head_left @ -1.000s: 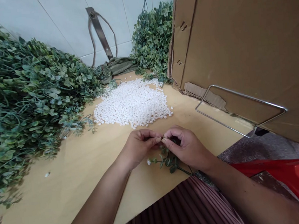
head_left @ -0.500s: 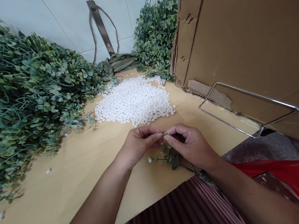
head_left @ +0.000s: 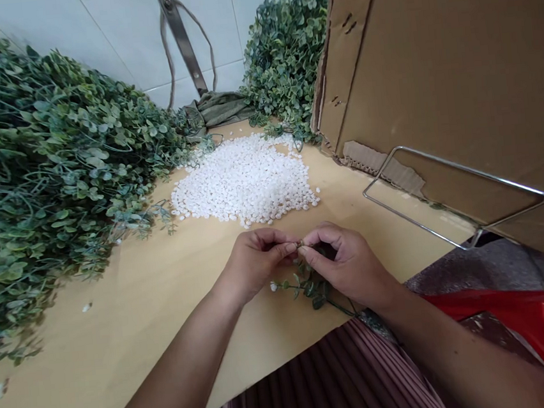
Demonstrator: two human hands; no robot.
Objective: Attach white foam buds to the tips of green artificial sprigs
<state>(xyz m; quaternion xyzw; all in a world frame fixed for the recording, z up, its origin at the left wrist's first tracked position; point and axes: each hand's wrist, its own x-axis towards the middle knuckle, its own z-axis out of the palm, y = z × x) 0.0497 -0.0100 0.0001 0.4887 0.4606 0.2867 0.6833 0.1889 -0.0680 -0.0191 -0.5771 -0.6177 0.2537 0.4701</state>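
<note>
My right hand (head_left: 347, 257) pinches a green artificial leaf sprig (head_left: 316, 289) near the tip of one of its stems. The sprig hangs below my fingers over the table's front edge, and a small white bud (head_left: 273, 286) sits on the end of another stem. Fingertip to fingertip with it, my left hand (head_left: 261, 259) is closed in a pinch; what lies between thumb and forefinger is too small to make out. Just beyond my hands a heap of small white beads (head_left: 245, 181) spreads over the tan tabletop (head_left: 156, 305).
Artificial greenery (head_left: 69, 153) is piled along the left, with another bunch (head_left: 282, 62) at the back. A large cardboard box (head_left: 456, 71) stands on the right, a bent metal wire frame (head_left: 466, 175) against it. A red plastic object (head_left: 528, 320) is low on the right.
The view has shifted slightly. Both hands hold nearly the same pose, fingertips still together at the stem tip.
</note>
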